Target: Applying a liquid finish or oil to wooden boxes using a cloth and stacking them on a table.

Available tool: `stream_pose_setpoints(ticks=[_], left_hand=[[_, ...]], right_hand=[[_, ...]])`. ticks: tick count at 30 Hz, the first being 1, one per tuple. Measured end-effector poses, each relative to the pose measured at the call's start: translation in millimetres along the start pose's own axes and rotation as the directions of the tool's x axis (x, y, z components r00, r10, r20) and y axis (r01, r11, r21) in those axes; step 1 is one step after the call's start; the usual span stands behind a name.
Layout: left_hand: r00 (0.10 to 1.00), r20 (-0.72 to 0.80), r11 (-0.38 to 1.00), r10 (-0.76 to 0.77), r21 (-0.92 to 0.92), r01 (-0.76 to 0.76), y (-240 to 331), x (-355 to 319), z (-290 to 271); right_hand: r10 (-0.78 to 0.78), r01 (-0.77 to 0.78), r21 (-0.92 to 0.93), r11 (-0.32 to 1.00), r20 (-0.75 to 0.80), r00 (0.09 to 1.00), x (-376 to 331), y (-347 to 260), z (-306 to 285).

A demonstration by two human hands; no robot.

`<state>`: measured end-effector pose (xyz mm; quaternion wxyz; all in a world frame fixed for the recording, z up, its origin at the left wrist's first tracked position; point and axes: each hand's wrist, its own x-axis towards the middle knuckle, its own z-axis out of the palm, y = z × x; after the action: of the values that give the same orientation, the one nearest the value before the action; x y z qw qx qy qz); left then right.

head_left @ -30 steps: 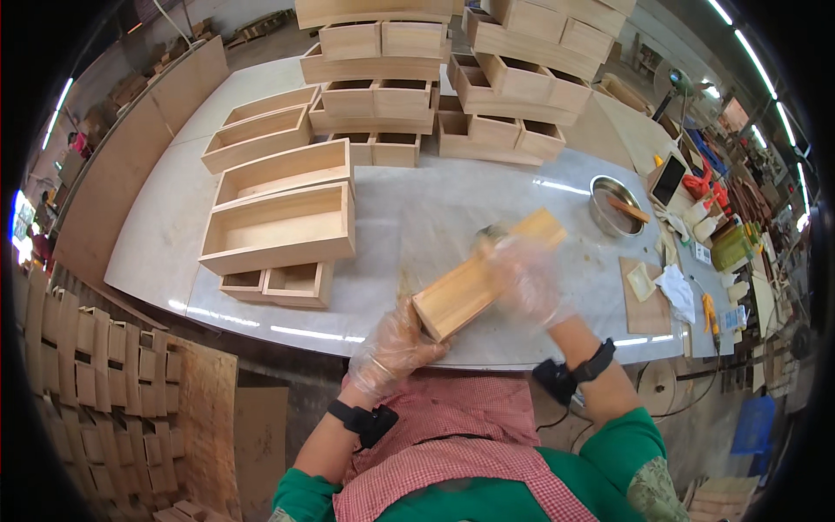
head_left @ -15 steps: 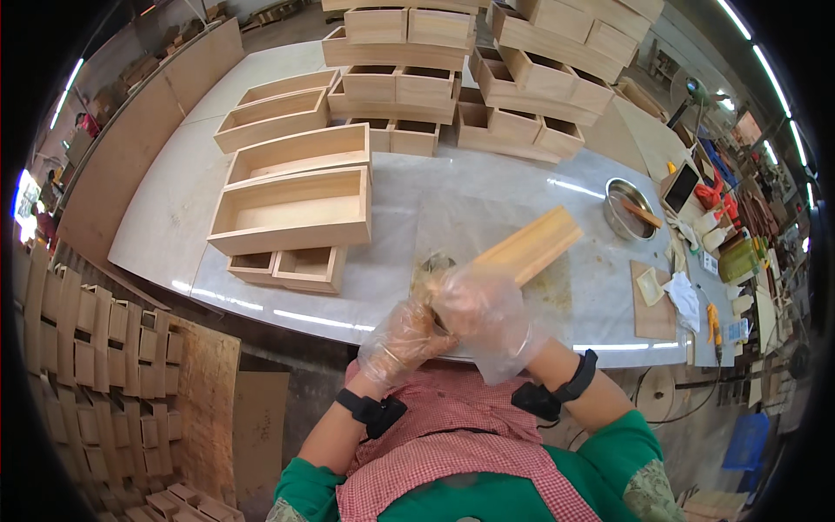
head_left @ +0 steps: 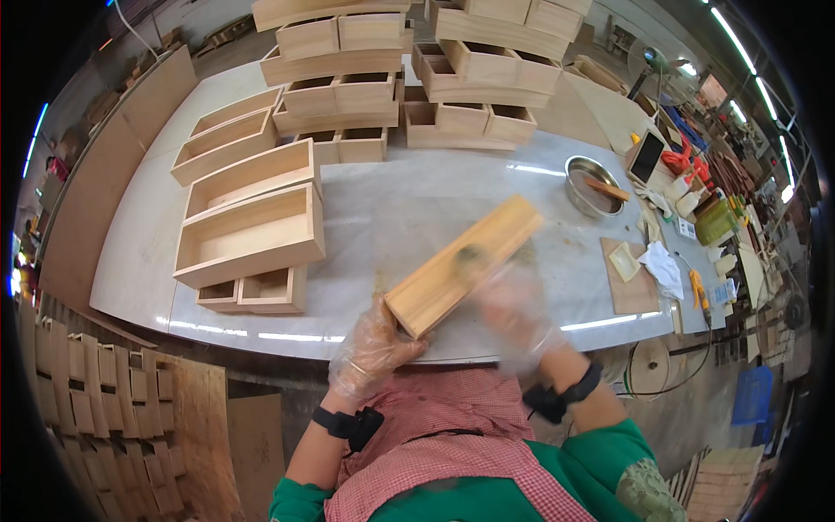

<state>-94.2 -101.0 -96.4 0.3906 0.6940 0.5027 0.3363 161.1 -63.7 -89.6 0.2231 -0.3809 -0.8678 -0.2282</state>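
Note:
In a clear plastic glove, my left hand (head_left: 376, 346) is closed on the near left end of a long, yellowish, box-like wooden piece (head_left: 474, 261). The piece slants up to the right above the table, its smooth broad face upward, and is more deeply coloured than the pale boxes around. My right hand (head_left: 515, 309), also gloved, is smeared by motion at the right side of the piece. A small dark, greenish blur (head_left: 470, 254) shows over the broad face near its fingers; I cannot make out what it is or whether the hand holds it.
Pale open wooden boxes (head_left: 252, 235) stand on the left of the table (head_left: 357, 187). Taller stacks (head_left: 339, 96) rise behind. To the right are a metal bowl (head_left: 595, 205) with a wooden-handled tool, a small board (head_left: 619, 291), a white cloth (head_left: 663, 270) and several bottles.
The wooden piece has come left and down, and its broad face now shows fully. My left hand has shifted left to its near end. The right hand has moved away from the left one.

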Motion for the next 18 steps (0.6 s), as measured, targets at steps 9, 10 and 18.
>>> stream_pose_setpoints(ticks=[9,10,18], left_hand=[[0.998,-0.065,0.971,0.002,-0.238,-0.017,-21,-1,15],[0.999,-0.050,0.976,0.007,-0.217,-0.018,-24,-1,14],[0.998,-0.041,0.950,-0.043,-0.311,0.028,-12,0,17]], right_hand=[[0.145,-0.151,0.300,0.942,0.041,0.989,16,-13,-27],[0.153,-0.185,0.279,0.942,0.131,0.979,22,-29,-39],[0.540,-0.543,0.000,0.840,0.092,0.836,-12,118,26]])
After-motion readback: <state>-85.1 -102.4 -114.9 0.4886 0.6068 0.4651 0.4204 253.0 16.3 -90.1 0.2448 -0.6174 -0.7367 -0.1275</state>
